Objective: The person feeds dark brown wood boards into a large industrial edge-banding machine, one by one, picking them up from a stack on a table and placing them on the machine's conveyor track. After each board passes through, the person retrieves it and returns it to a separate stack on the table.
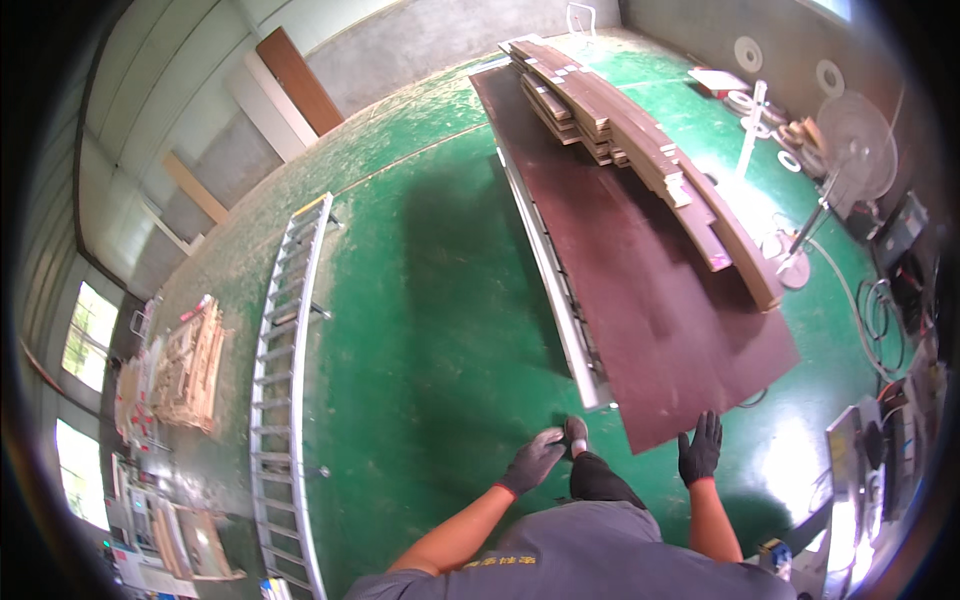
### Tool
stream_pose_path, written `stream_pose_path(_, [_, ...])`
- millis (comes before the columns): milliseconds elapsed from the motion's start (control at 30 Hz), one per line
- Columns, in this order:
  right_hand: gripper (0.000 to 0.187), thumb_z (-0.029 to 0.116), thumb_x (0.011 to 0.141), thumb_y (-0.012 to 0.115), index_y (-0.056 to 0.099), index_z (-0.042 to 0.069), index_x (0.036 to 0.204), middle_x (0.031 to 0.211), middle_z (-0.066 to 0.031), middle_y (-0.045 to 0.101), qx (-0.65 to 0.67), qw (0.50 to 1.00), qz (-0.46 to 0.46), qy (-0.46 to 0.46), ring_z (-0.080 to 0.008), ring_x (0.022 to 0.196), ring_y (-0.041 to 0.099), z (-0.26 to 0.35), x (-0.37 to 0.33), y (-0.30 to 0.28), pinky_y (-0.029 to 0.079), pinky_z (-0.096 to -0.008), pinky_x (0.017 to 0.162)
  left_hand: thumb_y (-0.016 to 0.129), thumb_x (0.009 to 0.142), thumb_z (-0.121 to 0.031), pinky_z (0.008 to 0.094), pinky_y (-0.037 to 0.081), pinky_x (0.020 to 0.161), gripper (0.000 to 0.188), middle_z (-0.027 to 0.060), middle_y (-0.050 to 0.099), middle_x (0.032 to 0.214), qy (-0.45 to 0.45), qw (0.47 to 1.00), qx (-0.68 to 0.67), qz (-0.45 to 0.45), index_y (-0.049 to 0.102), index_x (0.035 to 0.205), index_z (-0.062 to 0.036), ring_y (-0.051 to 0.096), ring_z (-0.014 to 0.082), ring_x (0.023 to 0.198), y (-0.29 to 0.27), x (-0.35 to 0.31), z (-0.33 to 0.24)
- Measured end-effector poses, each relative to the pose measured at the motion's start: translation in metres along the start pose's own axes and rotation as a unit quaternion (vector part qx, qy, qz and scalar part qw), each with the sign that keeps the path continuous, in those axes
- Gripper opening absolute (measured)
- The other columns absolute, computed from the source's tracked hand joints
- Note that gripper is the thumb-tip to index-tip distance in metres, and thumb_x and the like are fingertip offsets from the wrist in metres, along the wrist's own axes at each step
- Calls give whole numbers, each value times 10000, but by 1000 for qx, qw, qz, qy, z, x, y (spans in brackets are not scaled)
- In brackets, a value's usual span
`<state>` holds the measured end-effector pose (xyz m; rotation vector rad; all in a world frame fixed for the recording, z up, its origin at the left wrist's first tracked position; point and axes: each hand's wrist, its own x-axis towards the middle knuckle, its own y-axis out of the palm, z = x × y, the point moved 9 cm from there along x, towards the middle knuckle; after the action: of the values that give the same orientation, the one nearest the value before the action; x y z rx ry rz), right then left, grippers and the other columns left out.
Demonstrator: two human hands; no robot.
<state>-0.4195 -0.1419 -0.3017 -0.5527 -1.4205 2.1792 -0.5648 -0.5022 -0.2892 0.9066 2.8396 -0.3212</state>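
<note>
Boards [640, 145] stacked lengthwise on desk [640, 340], prob. so their length is borne; R hand [702, 455] held flat, nothing gripped, at desk's near edge, contact unclear; L hand [534, 464] held off desk, empty, fingers loose

Gloved hands [701, 455]: two
Brown sheet [650, 290]: one
Ladder-like metal frame [297, 400]: one
Pedestal fan [860, 150]: one
Bright windows [90, 335]: two
Wall-hung white discs [740, 50]: two
</note>
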Motion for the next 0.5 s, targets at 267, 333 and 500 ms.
stream_pose_path(267, [959,506,821,570,256,-106,1489,1591,-301,173,-32,997,-24,-61,-443,1504,70,158,187,81,6,-554,1231,592,997,-273,343,454,1043,519,190,560,1365,30,995,90,36,442,1405,10,552,234,1273,-134,188,-59])
stream_pose_path(333, [949,498,819,562,259,-97,1493,1596,-290,174,-16,998,-9,-53,-433,1508,64,186,250,86,-2,-551,1232,607,991,-169,333,411,1095,534,179,544,1383,-9,999,35,33,389,1432,41,519,225,1307,-169,231,-67])
stream_pose_path(500, [916,476,828,540,256,-57,1516,1618,-251,152,3,999,20,-46,-390,1522,37,283,361,109,-36,-526,1235,616,991,-155,327,427,1084,517,159,586,1336,-29,998,57,24,402,1416,44,554,205,1257,-252,316,-93])
